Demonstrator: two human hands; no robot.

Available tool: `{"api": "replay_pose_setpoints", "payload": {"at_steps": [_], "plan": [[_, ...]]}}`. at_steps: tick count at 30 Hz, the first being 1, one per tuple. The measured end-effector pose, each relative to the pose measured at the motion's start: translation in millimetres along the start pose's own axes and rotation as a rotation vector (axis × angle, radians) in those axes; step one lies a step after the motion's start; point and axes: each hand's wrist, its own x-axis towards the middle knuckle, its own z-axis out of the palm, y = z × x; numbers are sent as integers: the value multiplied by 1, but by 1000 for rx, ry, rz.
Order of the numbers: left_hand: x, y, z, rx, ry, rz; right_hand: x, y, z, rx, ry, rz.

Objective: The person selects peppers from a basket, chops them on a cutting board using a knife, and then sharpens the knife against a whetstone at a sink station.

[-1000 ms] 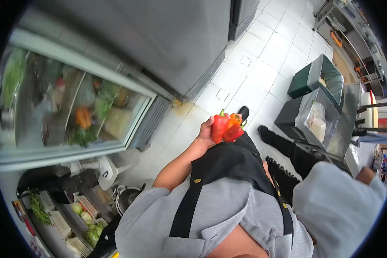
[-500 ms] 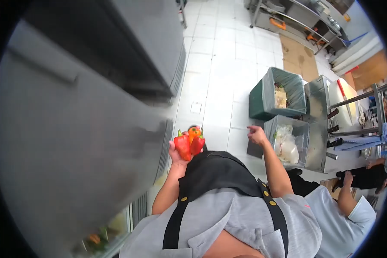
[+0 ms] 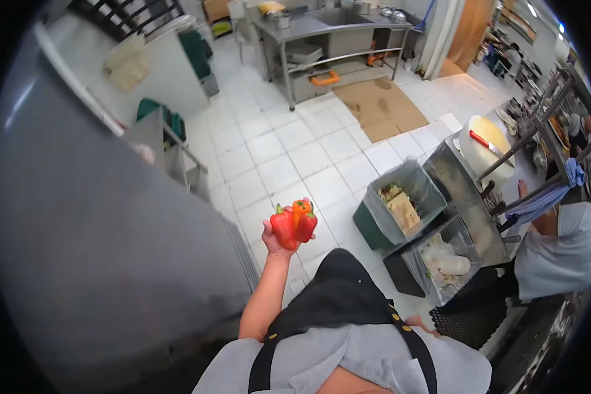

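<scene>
My left hand (image 3: 274, 244) is held out in front of my apron, palm up, its fingers wrapped round three bell peppers. A larger red bell pepper (image 3: 283, 230) lies on the left with its green stem up. On the right is a second red bell pepper (image 3: 306, 228), and an orange bell pepper (image 3: 301, 208) sits behind the two. My right hand (image 3: 419, 322) is low by my right side, only partly visible beside the apron strap; its fingers cannot be made out.
Steel fridge doors (image 3: 125, 230) fill the left. Two lined waste bins, one green (image 3: 368, 226) and one grey (image 3: 469, 230), stand front right beside a steel worktable (image 3: 476, 217). A cardboard sheet (image 3: 381, 108) lies before the sink table (image 3: 315, 33). A co-worker (image 3: 555, 256) stands at right.
My view has swung toward the sink area, and the open fridge interior is out of sight. The peppers stay in my left hand. My right hand has dropped from pointing outward to my side.
</scene>
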Motion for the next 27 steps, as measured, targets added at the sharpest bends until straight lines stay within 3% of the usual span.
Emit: {"api": "replay_pose_setpoints", "payload": {"at_steps": [1, 3, 6, 9, 11, 12, 13, 14, 15, 16, 17, 18, 19, 21, 22, 25, 27], "plan": [[30, 7, -9, -5, -1, -36, -6, -8, 49, 255, 146, -44], [84, 12, -27, -48, -18, -150, 0, -38, -12, 873, -112, 526], [162, 8, -50, -33, -84, -257, 86, -32, -74, 1027, -101, 648], [212, 21, -99, 87, -9, -361, 206, 10, -141, 1017, -1, 580], [249, 54, -86, 109, -95, -411, 310, 47, -172, 947, 149, 461], [263, 70, -87, 120, -85, -390, 373, 71, -189, 865, 307, 343], [277, 87, -92, 128, -75, -370, 450, 99, -193, 595, 793, 56], [289, 103, -102, 124, -57, -353, 450, 72, -351, 972, 319, 487], [297, 116, -115, 113, -38, -337, 499, 101, -425, 433, 418, 252], [304, 124, -127, 73, 30, -270, 501, 96, -548, 705, 344, 392], [310, 130, -141, 32, 96, -209, 524, 102, -615, 712, 801, 275], [314, 135, -160, 40, 173, -163, 549, 112, -682, 804, 968, 196], [327, 137, -181, 47, 240, -126, 562, 118, -746, 1069, 946, 87], [366, 137, -202, 68, 260, -149, 537, 111, -865, 1122, 992, -90], [388, 135, -211, 104, 302, -134, 534, 118, -899, 1132, 1016, -170], [478, 131, -245, 26, 273, -178, 569, 176, -929, 1045, 1003, -127], [562, 129, -268, -2, 235, -270, 605, 232, -889, 962, 913, 190]]}}
